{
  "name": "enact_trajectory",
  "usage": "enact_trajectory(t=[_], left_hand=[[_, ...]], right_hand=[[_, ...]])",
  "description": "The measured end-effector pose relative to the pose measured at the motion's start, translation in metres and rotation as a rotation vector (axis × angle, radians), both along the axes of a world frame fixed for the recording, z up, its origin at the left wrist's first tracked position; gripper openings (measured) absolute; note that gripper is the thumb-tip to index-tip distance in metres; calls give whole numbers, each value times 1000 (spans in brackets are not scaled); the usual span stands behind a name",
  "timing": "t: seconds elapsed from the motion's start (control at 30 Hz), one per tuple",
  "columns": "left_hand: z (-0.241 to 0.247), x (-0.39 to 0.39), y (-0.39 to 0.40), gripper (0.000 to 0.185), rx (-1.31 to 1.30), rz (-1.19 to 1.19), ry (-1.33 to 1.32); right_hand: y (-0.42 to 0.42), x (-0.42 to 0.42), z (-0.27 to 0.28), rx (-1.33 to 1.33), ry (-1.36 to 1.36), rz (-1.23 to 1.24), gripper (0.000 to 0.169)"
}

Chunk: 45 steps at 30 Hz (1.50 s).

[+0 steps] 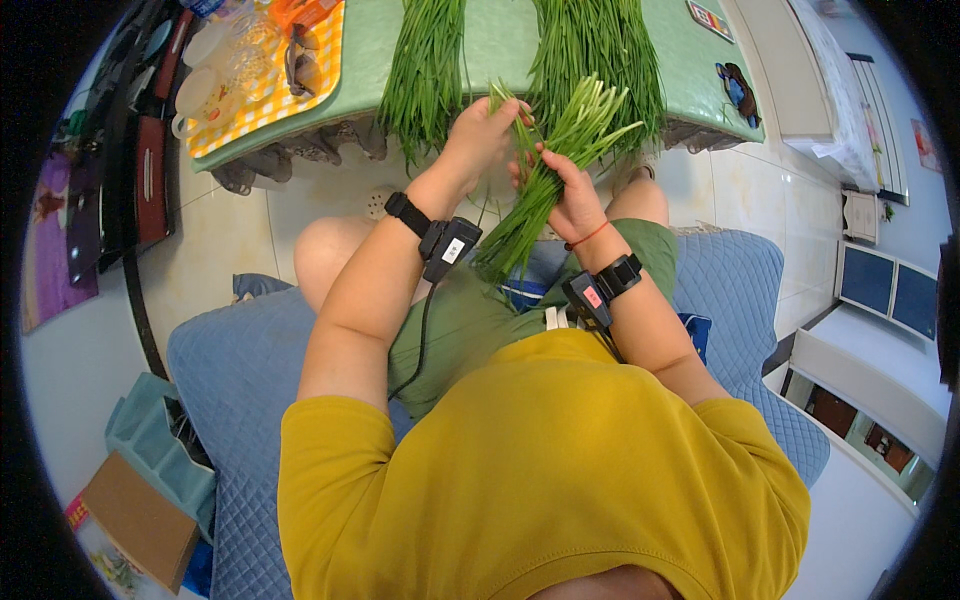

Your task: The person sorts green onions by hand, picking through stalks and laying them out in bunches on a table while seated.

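In my right hand (pixel 576 196) is a bundle of garlic chives (pixel 536 199), its pale cut ends fanned towards the upper right and its green tips hanging over my lap. The fingers of my left hand (pixel 484 139) pinch a few thin chive blades (pixel 501 96) just left of the bundle. Beyond both hands, two larger piles of long green chives lie on the green table cover, a narrow left pile (pixel 424 75) and a wider right pile (pixel 596 52). Their leafy ends hang over the near edge.
A yellow checked mat (pixel 319 82) at the table's left bears sunglasses (pixel 300 60) and clear plastic cups (pixel 251 67). On the right lie a phone-like object (pixel 710 20) and a dark and blue item (pixel 739 94). A lace-edged green table cover (pixel 360 97) hangs before my knees; blue quilted seating (pixel 240 360) surrounds me.
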<state>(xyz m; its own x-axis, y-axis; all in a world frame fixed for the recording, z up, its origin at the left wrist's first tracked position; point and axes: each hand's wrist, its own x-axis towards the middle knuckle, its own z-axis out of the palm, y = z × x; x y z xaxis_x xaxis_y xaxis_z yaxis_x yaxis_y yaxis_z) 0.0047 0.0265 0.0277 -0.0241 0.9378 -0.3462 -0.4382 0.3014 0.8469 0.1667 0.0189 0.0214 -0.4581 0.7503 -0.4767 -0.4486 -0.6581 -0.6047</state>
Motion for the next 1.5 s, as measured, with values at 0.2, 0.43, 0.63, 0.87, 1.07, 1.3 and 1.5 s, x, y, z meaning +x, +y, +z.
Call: enact_trajectory(t=[0.2,0.43,0.63,0.87,1.07,1.3,1.5], left_hand=[[1,-5,1,29,70,52,-62],[3,-4,0,29,47,5,76],[8,-5,-1,30,58,39,-108],[-6,-11,4,29,132,98,-4],[2,-20,4,25,216,327,82],[1,-45,8,30,207,345,152],[-12,-28,7,30,117,160,-11]], right_hand=[[5,4,-6,-82,81,-33,22],[-1,-1,1,-38,-115,57,22],[4,2,-1,-87,-50,54,22],[7,6,-10,-56,101,-6,18],[8,9,-12,-79,146,-73,13],[15,21,-18,-71,65,-56,10],[9,11,1,63,-101,62,20]])
